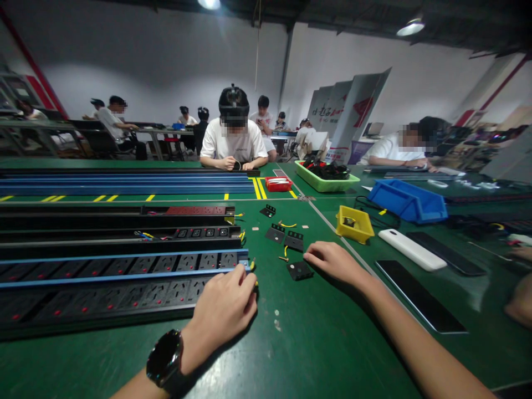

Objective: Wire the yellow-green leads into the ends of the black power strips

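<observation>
My left hand point(226, 299), with a watch point(164, 357) on its wrist, is closed over the right end of the nearest black power strip point(124, 302). Its curled fingers hide that end, and a yellow-green wire pokes out just beyond them. A blue-edged power strip point(158, 265) lies directly behind. My right hand point(334, 263) rests low over the table, fingers loosely bent and a little apart, with nothing seen in them. By its fingertips lie a black end plate point(299, 270) and another black end plate point(294, 241). A short yellow wire with a screw point(284, 258) lies left of them.
Two more black strips point(199, 233) with yellow wires and blue rails point(124, 184) lie farther back. A yellow bin point(354, 224), a blue bin point(407, 200), a red box point(278, 183) and a green basket point(326, 180) stand right of centre. A phone point(419, 296) and white power bank point(411, 249) lie right. A co-worker point(233, 136) sits opposite.
</observation>
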A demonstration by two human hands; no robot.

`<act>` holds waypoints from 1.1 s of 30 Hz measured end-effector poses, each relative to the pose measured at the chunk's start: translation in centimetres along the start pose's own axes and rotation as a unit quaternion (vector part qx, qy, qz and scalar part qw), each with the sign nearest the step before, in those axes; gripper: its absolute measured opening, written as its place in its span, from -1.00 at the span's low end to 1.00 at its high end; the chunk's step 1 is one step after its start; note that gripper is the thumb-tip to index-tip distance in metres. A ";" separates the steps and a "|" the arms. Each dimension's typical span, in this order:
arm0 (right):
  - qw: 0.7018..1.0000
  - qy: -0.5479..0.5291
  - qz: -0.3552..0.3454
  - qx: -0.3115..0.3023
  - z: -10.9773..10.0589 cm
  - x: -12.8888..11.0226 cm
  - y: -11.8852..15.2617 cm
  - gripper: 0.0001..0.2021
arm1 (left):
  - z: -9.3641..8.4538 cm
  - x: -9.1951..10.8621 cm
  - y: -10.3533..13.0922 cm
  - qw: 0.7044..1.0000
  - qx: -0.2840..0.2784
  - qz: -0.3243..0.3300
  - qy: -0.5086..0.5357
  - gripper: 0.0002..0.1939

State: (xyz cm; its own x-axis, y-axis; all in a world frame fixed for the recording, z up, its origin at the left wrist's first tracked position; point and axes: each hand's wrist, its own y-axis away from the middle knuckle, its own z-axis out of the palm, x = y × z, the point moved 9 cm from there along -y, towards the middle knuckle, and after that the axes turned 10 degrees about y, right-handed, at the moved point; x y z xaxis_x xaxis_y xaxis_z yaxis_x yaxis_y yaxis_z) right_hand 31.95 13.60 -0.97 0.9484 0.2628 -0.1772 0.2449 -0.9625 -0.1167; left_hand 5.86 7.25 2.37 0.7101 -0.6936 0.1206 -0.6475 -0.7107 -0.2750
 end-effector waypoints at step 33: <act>0.999 -0.025 0.019 0.012 0.4 0.2 0.0 -0.64 | 0.1 0.2 0.1 1.000 0.010 0.015 0.016 -0.95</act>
State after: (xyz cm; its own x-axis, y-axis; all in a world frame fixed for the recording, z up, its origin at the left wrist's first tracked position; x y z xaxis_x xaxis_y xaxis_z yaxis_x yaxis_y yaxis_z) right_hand 32.02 13.69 -1.39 0.9452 0.2304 -0.2311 0.2041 -0.9700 -0.1323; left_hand 5.92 7.02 2.29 0.6813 -0.7180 0.1428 -0.6625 -0.6877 -0.2970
